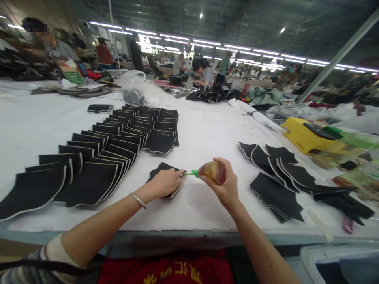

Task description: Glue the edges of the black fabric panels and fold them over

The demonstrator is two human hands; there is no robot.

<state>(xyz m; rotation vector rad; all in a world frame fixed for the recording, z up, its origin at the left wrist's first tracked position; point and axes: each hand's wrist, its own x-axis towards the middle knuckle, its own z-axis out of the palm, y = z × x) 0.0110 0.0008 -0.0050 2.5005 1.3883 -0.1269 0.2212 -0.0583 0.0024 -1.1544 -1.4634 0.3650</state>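
A small black piece (160,169) with a pale edge lies on the white table in front of me. My left hand (168,182) presses on it, its fingers together near the right edge. In my right hand (226,184) is a rounded bottle (213,172) of amber liquid, held sideways. Its green nozzle (193,173) points left and its tip is at the piece's edge, close to my left fingertips. Overlapping rows of black pieces (94,177) with pale edges spread to the left. More black pieces (275,195) lie to the right.
A clear plastic bag (142,88) sits at the back of the white table (207,134). One folded black piece (100,108) lies at the back left. A yellow box (308,136) and plastic bags are at the right. People work at tables beyond.
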